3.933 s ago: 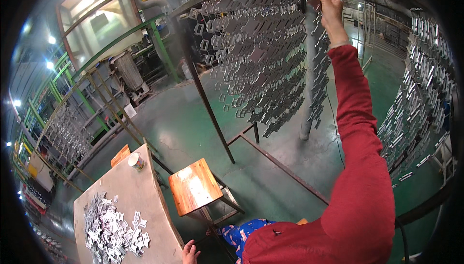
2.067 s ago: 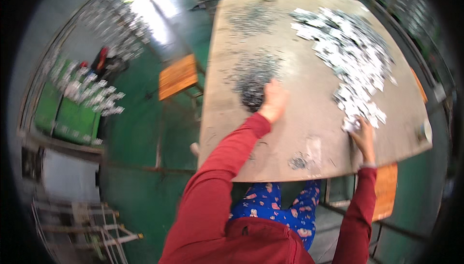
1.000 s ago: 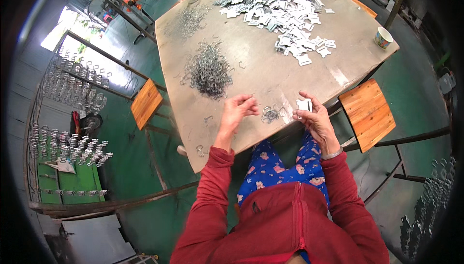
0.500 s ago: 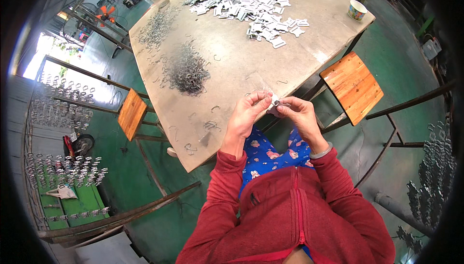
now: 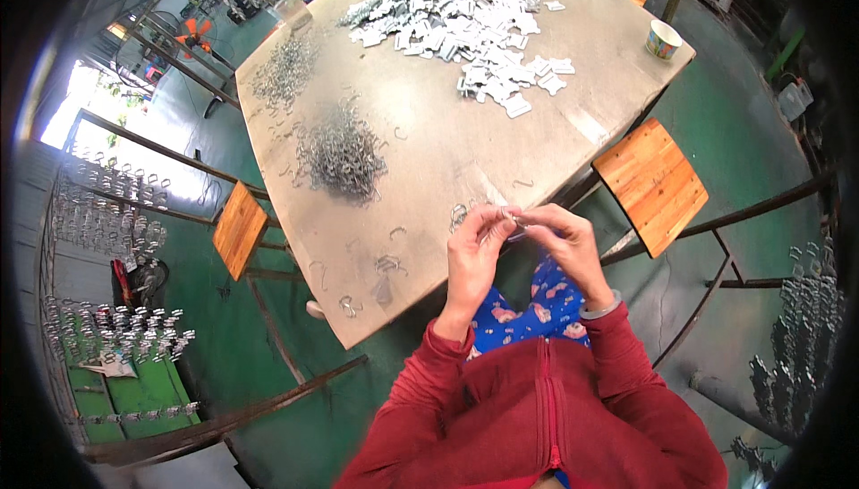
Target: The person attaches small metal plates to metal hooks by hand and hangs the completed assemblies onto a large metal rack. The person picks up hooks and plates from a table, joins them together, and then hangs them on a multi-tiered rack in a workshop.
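Close together at the near edge of the table (image 5: pixel 429 153), both my hands are closed on one small silvery metal plate (image 5: pixel 517 229). My left hand (image 5: pixel 474 252) pinches its left side between thumb and fingers, and my right hand (image 5: pixel 570 243) grips the right side. Fingertips cover most of the plate, so whether a wire hook is fitted to it cannot be made out. Just left of my fingers lies a bent wire piece (image 5: pixel 458 217). Farther left is a heap of wire hooks (image 5: pixel 344 158). A large pile of flat metal plates (image 5: pixel 447 10) covers the table's far side.
A second, looser heap of small wire pieces (image 5: pixel 284 70) lies at the far left. A paper cup (image 5: pixel 663 40) stands by the right corner. Wooden stools flank the table, one right (image 5: pixel 653 187), one left (image 5: pixel 240 231). Racks of hanging metal parts (image 5: pixel 116 328) stand at the left.
The plate has turned between my fingers: its face with a dark round spot showed before, and now it is mostly hidden. My hands sit slightly lower in view, which has shifted.
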The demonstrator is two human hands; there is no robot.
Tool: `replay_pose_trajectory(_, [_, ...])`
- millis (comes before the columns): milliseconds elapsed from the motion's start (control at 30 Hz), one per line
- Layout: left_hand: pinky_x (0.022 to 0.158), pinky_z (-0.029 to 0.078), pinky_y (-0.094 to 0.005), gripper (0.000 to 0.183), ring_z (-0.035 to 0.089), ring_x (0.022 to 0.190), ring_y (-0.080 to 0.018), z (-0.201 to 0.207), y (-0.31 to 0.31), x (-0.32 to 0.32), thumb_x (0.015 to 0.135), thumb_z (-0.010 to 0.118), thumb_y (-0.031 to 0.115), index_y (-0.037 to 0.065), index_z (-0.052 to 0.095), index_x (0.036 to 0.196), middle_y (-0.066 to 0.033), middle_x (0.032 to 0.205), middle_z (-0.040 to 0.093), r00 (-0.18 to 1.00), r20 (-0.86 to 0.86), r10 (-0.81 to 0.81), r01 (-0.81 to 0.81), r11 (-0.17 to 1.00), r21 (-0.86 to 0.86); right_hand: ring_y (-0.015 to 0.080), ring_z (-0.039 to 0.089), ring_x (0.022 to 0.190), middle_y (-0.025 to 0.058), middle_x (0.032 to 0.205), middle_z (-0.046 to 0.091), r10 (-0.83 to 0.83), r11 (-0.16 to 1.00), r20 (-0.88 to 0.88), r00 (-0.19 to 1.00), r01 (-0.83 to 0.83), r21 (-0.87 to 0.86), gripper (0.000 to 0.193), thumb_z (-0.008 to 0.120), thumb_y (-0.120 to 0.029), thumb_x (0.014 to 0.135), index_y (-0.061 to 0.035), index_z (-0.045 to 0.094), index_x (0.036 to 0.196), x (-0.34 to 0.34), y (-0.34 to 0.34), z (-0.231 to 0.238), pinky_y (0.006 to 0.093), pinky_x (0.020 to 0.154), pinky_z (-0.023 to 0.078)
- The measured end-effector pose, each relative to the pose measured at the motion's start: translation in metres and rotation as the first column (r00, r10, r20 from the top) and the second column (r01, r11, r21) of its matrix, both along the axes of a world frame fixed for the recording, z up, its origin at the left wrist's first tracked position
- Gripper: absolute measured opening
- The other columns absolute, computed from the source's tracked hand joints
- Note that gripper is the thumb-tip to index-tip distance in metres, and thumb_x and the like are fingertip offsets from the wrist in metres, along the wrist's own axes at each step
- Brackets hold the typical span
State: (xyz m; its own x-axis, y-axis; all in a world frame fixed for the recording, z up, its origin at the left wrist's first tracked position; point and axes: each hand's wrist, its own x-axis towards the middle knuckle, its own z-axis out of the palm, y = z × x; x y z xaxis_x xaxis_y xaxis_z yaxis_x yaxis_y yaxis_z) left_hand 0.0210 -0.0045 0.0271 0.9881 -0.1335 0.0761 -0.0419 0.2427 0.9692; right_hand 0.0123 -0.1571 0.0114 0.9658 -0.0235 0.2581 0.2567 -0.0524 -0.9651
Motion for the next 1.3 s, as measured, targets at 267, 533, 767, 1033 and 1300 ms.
replay_pose_trajectory(267, [0.074, 0.049, -0.0271, 0.014, 0.061, 0.083, -0.0144, 0.003, 0.002, -0.009, 0.083, 0.061, 0.002, 0.000, 0.064, 0.097, -0.0090, 0.092, 0.066, 0.965, 0.250, 0.082, -0.167, 0.925, 0.342, 0.0230, 0.059, 0.074, 0.0145, 0.081, 0.063, -0.310, 0.849, -0.107, 0.945, 0.225, -0.479, 0.041, 0.057, -0.038, 0.086, 0.0017, 0.065, 0.092, 0.166, -0.048, -0.058, 0.0357, 0.066, 0.046])
replay_pose_trajectory(533, [0.073, 0.049, -0.0267, 0.011, 0.063, 0.080, -0.0173, -0.007, -0.009, -0.016, 0.082, 0.060, -0.001, -0.002, 0.062, 0.092, -0.0108, 0.089, 0.065, 0.982, 0.153, 0.107, -0.153, 0.929, 0.337, 0.0342, 0.054, 0.088, 0.0182, 0.094, 0.058, -0.320, 0.779, 0.224, 0.921, 0.390, -0.491, 0.042, 0.071, -0.009, 0.066, 0.0018, 0.048, 0.101, 0.211, -0.038, -0.100, 0.0417, 0.075, 0.044])
replay_pose_trajectory(767, [0.066, 0.045, -0.0207, 0.014, 0.055, 0.074, -0.0051, -0.010, -0.003, 0.006, 0.087, 0.060, 0.011, -0.002, 0.064, 0.092, -0.0022, 0.080, 0.065, 0.992, -0.027, 0.120, -0.112, 0.971, 0.211, 0.0122, 0.060, 0.059, 0.0101, 0.072, 0.064, 0.096, 0.958, -0.310, 0.946, -0.003, 0.287, 0.020, 0.068, -0.003, 0.077, 0.0028, 0.058, 0.094, 0.108, -0.012, -0.015, 0.0223, 0.050, 0.045])
replay_pose_trajectory(1033, [0.062, 0.043, -0.0194, 0.014, 0.053, 0.070, -0.0035, -0.028, -0.011, -0.001, 0.086, 0.062, 0.013, 0.000, 0.065, 0.088, -0.0007, 0.075, 0.064, 1.000, -0.001, 0.019, -0.019, 0.987, 0.162, 0.0113, 0.060, 0.059, 0.0078, 0.071, 0.063, 0.051, 0.962, -0.303, 0.952, 0.034, 0.269, 0.021, 0.069, -0.002, 0.076, 0.0023, 0.060, 0.095, 0.042, -0.013, 0.022, 0.0215, 0.051, 0.048])
replay_pose_trajectory(1300, [0.062, 0.047, -0.0275, 0.011, 0.062, 0.069, -0.0141, -0.015, -0.011, -0.006, 0.083, 0.060, 0.010, -0.001, 0.064, 0.086, -0.0098, 0.073, 0.065, 0.992, 0.124, 0.032, -0.065, 0.961, 0.267, 0.0079, 0.059, 0.063, 0.0051, 0.074, 0.064, -0.056, 0.991, -0.243, 0.968, 0.083, 0.101, 0.018, 0.067, 0.000, 0.076, 0.0020, 0.064, 0.094, 0.020, -0.006, 0.047, 0.0195, 0.056, 0.046])
